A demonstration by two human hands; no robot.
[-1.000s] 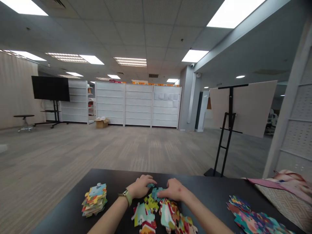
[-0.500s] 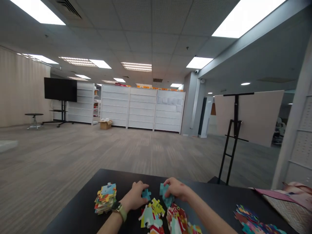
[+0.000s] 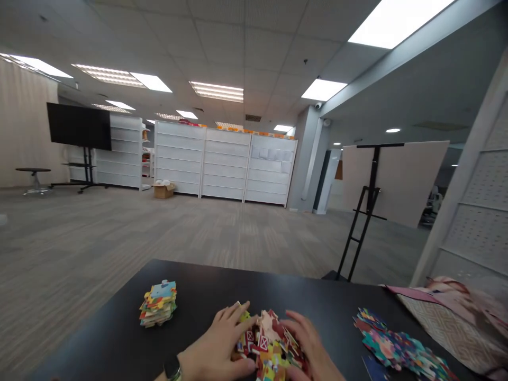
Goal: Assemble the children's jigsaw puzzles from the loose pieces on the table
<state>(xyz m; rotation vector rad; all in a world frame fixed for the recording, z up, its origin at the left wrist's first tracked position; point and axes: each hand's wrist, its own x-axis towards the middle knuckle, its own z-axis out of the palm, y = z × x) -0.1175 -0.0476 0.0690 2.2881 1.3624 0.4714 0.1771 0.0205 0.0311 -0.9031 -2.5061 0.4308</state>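
Note:
A loose heap of colourful jigsaw pieces (image 3: 270, 341) lies at the near edge of view on the black table (image 3: 234, 283). My left hand (image 3: 216, 344) presses against its left side, fingers spread over the pieces. My right hand (image 3: 305, 344) cups the heap from the right, partly hiding it. A neat stack of jigsaw pieces (image 3: 157, 303) stands to the left of my left hand. Farther right, a flat spread of multicoloured pieces (image 3: 397, 341) lies apart from both hands. A watch (image 3: 172, 368) sits on my left wrist.
A patterned cloth (image 3: 448, 317) lies over the table's right corner. Beyond the table's far edge is carpet, with a black easel holding a pale board (image 3: 371, 185) at right, white shelving units (image 3: 224, 166) behind, and a cardboard box (image 3: 163, 190) on the floor.
The hands have come together and pushed the scattered pieces into one tight heap. The blue pieces they held earlier are no longer visible. The view has tilted slightly upward, showing more table.

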